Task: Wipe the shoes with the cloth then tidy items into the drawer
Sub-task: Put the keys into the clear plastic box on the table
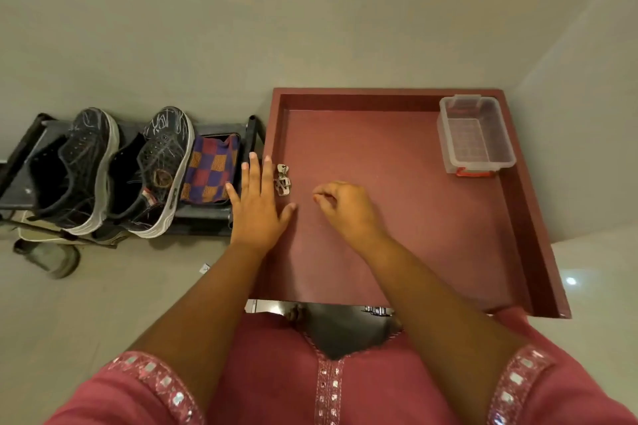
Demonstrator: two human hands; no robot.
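Two dark shoes with pale soles sit side by side on a low black rack [214,217] against the wall: the left shoe [81,169] at the rack's left end and the right shoe [158,169] just beside it, both toes toward the wall. Touching the right shoe's outer side, a folded checked cloth [212,171] in purple, orange and red lies on the same rack. Immediately right of the rack a reddish-brown drawer [397,235] stands pulled out, seen from above. On its floor near the left wall lies a small bunch of metal keys [283,179]. The left hand [259,203] is spread flat with straight fingers across the drawer's left edge, just beside the keys and grasping nothing. The right hand [345,207] hangs over the drawer floor, fingers loosely curled, thumb and forefinger close together; whether anything sits between them I cannot tell. A clear plastic box [476,134] with a red handle sits in the far right corner of the drawer. The person wears pink sleeves [152,386] with shiny trim. A sandal [51,257] lies on the floor below the rack.
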